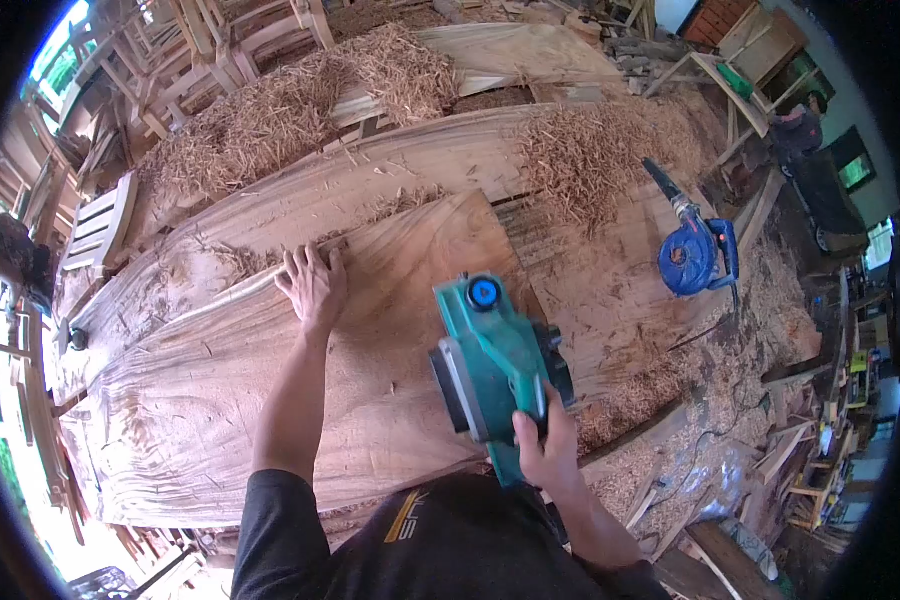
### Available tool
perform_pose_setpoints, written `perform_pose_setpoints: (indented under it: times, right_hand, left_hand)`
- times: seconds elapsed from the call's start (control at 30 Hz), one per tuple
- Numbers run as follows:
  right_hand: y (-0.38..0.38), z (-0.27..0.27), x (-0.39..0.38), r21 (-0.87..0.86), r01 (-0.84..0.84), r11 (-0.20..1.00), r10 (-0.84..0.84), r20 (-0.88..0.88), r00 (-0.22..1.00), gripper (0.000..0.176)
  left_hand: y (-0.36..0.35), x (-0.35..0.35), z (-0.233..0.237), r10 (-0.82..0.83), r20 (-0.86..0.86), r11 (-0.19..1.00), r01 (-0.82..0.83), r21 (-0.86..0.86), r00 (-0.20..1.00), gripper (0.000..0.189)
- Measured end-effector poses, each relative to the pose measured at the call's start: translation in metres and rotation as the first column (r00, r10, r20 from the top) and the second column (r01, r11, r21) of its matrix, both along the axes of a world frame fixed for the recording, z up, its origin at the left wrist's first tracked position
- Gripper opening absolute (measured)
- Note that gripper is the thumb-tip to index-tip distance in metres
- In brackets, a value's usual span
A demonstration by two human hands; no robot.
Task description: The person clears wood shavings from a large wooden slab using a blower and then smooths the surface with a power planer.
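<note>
My right hand (548, 446) is wrapped round the rear handle of a green electric planer (500, 350), which has a blue-capped knob at its front. The planer is over the right part of a broad wooden slab (370, 390); whether its base touches the wood cannot be seen. My left hand (313, 284) lies on the far edge of the slab with its fingers spread, holding nothing. Wavy grain and a few loose shavings show on the slab's surface.
Beyond the slab lie more boards with heaps of wood shavings (585, 165). A blue electric blower (692, 255) rests at the right. Wooden frames (220, 50) are stacked at the far left. Another person (800, 125) is at the far right.
</note>
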State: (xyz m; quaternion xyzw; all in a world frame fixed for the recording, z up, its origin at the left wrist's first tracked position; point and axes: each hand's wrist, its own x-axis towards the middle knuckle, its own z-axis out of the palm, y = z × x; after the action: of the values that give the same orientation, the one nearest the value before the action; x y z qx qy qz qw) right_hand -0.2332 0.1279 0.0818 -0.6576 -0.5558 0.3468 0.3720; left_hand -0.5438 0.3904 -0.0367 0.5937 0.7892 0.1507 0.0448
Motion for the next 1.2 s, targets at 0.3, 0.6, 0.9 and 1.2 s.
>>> perform_pose_setpoints:
  times: [0.3,0.6,0.9,1.2]
  right_hand:
    - [0.160,0.002,-0.029,0.175,0.022,0.984,-0.038,0.091,0.995,0.047]
    - [0.133,-0.009,-0.025,0.049,0.052,0.997,-0.048,-0.073,0.996,0.050]
    - [-0.108,-0.008,0.016,-0.218,0.069,0.974,-0.098,-0.125,0.987,0.059]
    - [0.020,-0.001,-0.011,-0.019,0.051,0.999,-0.054,-0.201,0.978,0.043]
  left_hand:
    - [0.000,0.002,0.001,0.006,-0.037,1.000,-0.006,0.013,0.999,0.062]
    - [0.000,0.000,0.006,0.012,0.016,1.000,-0.012,-0.005,1.000,0.064]
    - [-0.001,0.001,0.001,0.001,0.011,1.000,-0.001,0.019,1.000,0.065]
    - [0.002,0.002,-0.002,0.027,0.014,1.000,-0.027,0.007,1.000,0.064]
